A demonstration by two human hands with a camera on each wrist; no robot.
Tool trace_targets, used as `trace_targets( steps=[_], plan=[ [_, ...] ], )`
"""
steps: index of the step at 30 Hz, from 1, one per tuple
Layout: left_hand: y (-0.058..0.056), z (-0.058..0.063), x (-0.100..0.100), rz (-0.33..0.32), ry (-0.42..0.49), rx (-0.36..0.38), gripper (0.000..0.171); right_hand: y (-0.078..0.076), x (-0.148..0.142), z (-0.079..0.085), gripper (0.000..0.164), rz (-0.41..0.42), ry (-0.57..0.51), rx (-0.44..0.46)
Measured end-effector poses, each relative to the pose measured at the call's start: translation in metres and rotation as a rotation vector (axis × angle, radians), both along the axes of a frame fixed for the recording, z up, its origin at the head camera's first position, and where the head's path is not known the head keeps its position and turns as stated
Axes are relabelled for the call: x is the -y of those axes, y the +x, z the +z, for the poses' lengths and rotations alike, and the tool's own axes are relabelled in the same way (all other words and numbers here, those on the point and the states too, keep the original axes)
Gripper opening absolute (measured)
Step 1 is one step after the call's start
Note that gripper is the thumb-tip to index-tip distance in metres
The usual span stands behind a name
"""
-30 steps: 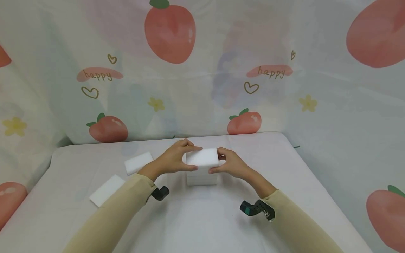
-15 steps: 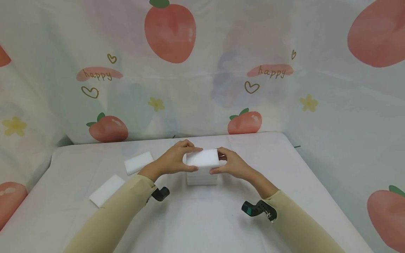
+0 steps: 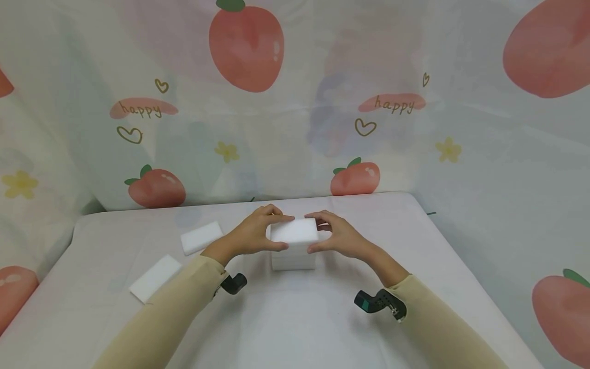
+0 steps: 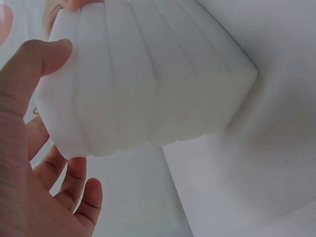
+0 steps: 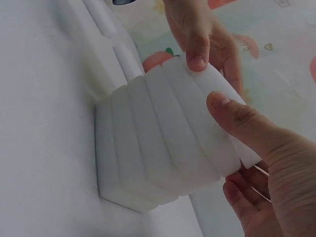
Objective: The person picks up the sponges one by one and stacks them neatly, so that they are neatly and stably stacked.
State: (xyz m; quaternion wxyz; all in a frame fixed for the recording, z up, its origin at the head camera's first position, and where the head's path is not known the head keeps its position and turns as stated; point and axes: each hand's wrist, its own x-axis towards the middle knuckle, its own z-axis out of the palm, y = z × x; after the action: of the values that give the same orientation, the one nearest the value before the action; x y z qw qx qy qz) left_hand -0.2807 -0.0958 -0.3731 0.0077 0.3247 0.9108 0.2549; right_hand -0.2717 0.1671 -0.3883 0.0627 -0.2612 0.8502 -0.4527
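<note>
Both left grip (image 3: 255, 232) and right grip (image 3: 343, 237) clamp stacked white blocks (image 3: 294, 243) up top.

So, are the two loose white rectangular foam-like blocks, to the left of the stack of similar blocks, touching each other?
Apart. The head view shows a strip of white tablecloth between the farther block and the nearer block.

block stack (image 3: 293, 261): white | sleeves (image 3: 166, 315): beige | tablecloth (image 3: 286, 323): white | backdrop (image 3: 286, 128): pale, red fruit (image 3: 246, 48), yellow flowers (image 3: 227, 151)
</note>
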Motion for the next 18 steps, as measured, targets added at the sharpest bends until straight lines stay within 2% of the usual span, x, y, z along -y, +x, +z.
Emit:
trace_targets(
  steps=[7, 18],
  plan=[
    [0.001, 0.000, 0.001, 0.005, -0.006, -0.002, 0.064, 0.000, 0.001, 0.008, 0.068, -0.011, 0.024, -0.087],
    [0.003, 0.000, 0.001, 0.004, 0.001, -0.011, 0.067, -0.001, 0.001, 0.012, 0.071, -0.013, 0.068, -0.066]
  ],
)
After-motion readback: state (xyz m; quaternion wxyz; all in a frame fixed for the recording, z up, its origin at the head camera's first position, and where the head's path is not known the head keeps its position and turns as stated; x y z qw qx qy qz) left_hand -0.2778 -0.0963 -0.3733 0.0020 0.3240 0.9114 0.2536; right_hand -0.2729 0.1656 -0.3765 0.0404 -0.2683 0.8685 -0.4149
